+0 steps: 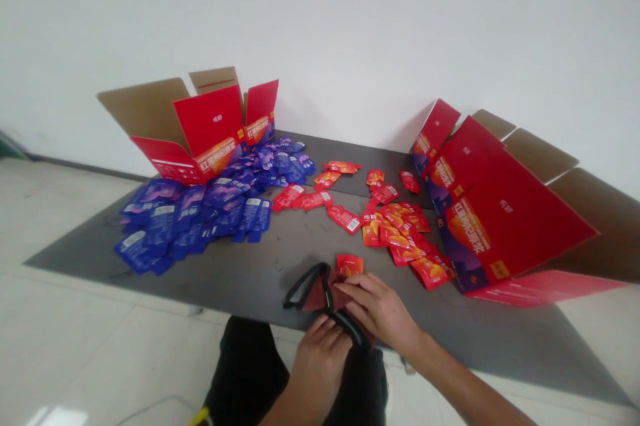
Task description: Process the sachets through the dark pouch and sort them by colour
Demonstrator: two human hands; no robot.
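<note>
Holding what, at 6 o'clock on the table [280, 266]?

A dark red pouch [314, 297] with a black band [305, 286], raised between both hands at the near edge.

Fingers doing what?

On the left hand [317, 366], fingers [320, 331] curled and clenched around the band. On the right hand [380, 311], fingers [356, 291] laid flat across the pouch, neither released nor plainly clenched; grip impossible to tell, thumb out of sight. Likely placed so to steady the cloth.

Anything close by?

A lone red sachet [349, 265] at 12 o'clock from the hands, just beyond the right fingers, on the table.

And why such a layout?

Blue sachets [195, 213] heaped at 9 o'clock, near an open box [210, 123] at 10 o'clock. Red sachets [400, 239] spread at 2 o'clock, beside a second box [505, 213] at 3 o'clock. Colours apparently kept apart on purpose, each heap close to a box, with the middle of the table left open for handling.
</note>
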